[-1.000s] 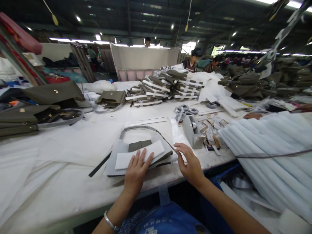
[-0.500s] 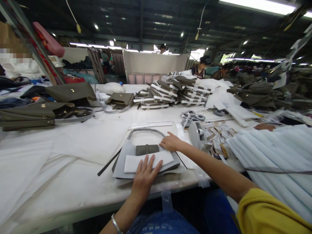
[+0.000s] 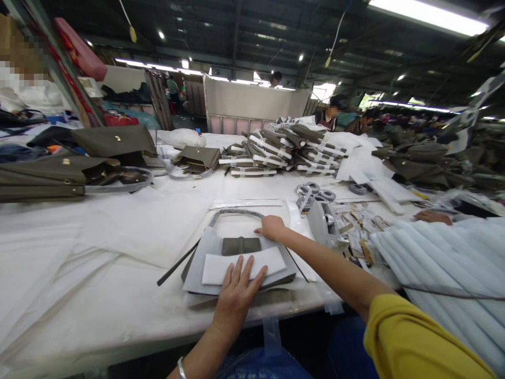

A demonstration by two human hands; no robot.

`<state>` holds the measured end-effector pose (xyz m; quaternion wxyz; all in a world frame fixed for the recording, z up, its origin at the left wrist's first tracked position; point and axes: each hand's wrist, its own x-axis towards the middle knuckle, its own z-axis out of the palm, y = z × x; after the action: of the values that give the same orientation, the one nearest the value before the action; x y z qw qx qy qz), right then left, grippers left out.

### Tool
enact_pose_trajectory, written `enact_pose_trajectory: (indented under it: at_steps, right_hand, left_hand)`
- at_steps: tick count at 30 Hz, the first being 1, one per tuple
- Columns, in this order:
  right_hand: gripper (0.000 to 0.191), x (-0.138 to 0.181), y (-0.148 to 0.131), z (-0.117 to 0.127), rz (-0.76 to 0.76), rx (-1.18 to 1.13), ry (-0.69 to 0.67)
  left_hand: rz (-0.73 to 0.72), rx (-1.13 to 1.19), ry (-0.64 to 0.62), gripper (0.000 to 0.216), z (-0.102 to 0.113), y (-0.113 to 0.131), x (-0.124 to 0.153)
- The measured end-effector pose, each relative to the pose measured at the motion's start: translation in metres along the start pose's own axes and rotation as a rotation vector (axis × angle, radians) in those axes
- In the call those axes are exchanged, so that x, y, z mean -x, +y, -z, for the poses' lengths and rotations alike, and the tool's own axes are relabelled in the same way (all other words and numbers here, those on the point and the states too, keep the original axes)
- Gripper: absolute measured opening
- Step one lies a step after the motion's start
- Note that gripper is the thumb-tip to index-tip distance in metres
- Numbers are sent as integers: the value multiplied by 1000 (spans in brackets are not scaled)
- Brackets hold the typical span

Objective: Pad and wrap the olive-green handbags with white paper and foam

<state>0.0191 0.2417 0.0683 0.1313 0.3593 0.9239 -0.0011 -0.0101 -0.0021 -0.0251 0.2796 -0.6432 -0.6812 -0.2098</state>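
An olive handbag [image 3: 241,245] lies flat at the table's front, mostly hidden under white wrapping paper [image 3: 197,267]. A folded white foam sheet [image 3: 276,261] rests across it. My left hand [image 3: 236,292] presses down on that sheet, palm flat and fingers spread. The bag's wrapped grey handle [image 3: 229,212] arches away from me. At its right side my right hand [image 3: 272,229] is closed on the handle, with most fingers hidden behind its back. A thin dark strap [image 3: 177,265] sticks out to the left of the bag.
Stacked olive pieces with white foam [image 3: 268,155] stand at the back. More olive bags [image 3: 114,147] are at left. Rolled grey straps [image 3: 311,192], a tape dispenser [image 3: 321,218] and white foam sheets [image 3: 442,258] lie right, near another person's hand [image 3: 434,217].
My right hand has drawn its fingers in; the index finger that pointed out is now curled at the handle. My left hand stays flat on the foam sheet. The view shifted slightly.
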Motion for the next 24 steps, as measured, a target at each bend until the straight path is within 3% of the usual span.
enact_pose_trajectory:
  at_steps: [5,11,21,24]
  right_hand:
    - [37,-18,-1,-4,-107,-83,-106]
    - [25,-19,10,-8,-82,-270,-171]
    - [8,-10,18,-16,85,-825,110]
    - [12,-8,17,-11,93,-984,216]
  left_hand:
    - [-25,5,-12,58,10,-9,10]
    - [-113,-28,-98,58,26,-19,6]
    - [-129,-31,-124,59,26,-20,4]
    - [-129,-24,-152,61,24,-21,5]
